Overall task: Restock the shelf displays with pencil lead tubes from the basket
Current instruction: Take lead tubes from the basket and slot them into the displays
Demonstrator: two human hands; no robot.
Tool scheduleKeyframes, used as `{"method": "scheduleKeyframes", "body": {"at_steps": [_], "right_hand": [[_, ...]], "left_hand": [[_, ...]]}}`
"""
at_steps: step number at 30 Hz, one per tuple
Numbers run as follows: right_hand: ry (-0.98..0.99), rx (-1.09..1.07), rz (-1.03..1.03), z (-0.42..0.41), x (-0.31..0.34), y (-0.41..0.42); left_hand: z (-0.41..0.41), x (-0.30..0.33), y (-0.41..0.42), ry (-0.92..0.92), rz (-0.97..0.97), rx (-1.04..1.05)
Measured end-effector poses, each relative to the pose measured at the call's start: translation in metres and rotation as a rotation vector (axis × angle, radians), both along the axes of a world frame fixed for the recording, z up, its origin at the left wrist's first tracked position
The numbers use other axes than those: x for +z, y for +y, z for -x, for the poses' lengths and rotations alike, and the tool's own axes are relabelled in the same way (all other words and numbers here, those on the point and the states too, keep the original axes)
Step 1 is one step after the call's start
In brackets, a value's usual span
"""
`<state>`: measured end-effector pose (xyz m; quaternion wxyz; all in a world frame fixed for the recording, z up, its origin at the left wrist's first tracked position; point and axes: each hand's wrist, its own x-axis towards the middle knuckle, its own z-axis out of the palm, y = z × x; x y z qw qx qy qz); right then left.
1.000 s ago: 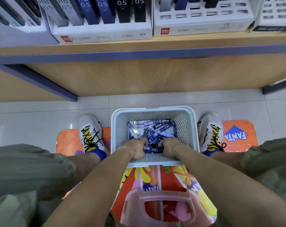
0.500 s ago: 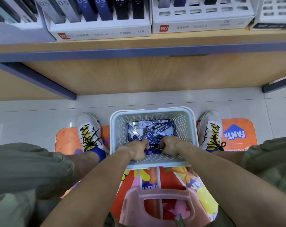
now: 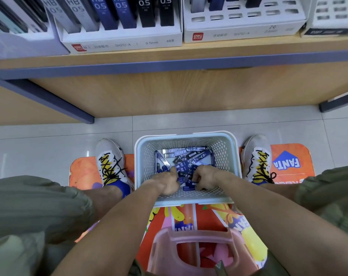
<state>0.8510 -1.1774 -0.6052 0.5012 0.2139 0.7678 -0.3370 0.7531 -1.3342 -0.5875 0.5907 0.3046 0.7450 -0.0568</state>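
A pale perforated basket [image 3: 231, 156] stands on the floor between my feet, holding several dark blue pencil lead tubes [image 3: 191, 156]. Both hands are down inside its near half. My left hand [image 3: 168, 183] has its fingers curled among the tubes, and my right hand [image 3: 204, 177] curls round tubes at its fingertips. What exactly each hand holds is hidden by the knuckles. On the wooden shelf above, a white display box [image 3: 121, 39] holds upright lead tubes marked 0.5, and a second white display box [image 3: 242, 26] to its right shows several vacant slots.
A pink plastic stool [image 3: 195, 251] sits under me at the bottom edge. An orange printed floor mat [image 3: 290, 162] lies beneath the basket and my two shoes. The shelf's blue-edged front [image 3: 169, 65] overhangs the tiled floor, with a blue support leg [image 3: 49, 100] at left.
Both hands stayed in the basket, shifting a little among the tubes near the front wall. The view tilted slightly downward.
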Motion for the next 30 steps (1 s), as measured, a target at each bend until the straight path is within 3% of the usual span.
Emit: {"method": "scheduleKeyframes", "body": {"at_steps": [7,11,17,19,24,30], "right_hand": [[0.081,-0.157,0.006,-0.002,0.016,0.006],[0.080,-0.129,0.018,-0.015,0.028,0.000],[0.156,-1.004,0.327,-0.004,0.059,-0.002],[0.214,-1.158,0.421,0.001,0.076,-0.004],[0.388,-1.149,0.228,0.002,0.084,-0.012],[0.392,-1.175,0.321,0.003,0.074,-0.016]], "left_hand": [[0.005,0.003,0.000,-0.063,-0.074,0.583],[0.004,0.007,-0.002,-0.140,-0.100,0.733],[-0.004,0.030,0.009,-0.269,-0.155,1.106],[-0.008,0.036,0.014,-0.329,-0.183,1.165],[-0.018,0.043,0.019,-0.458,-0.266,1.272],[-0.017,0.040,0.013,-0.471,-0.247,1.385]]}}
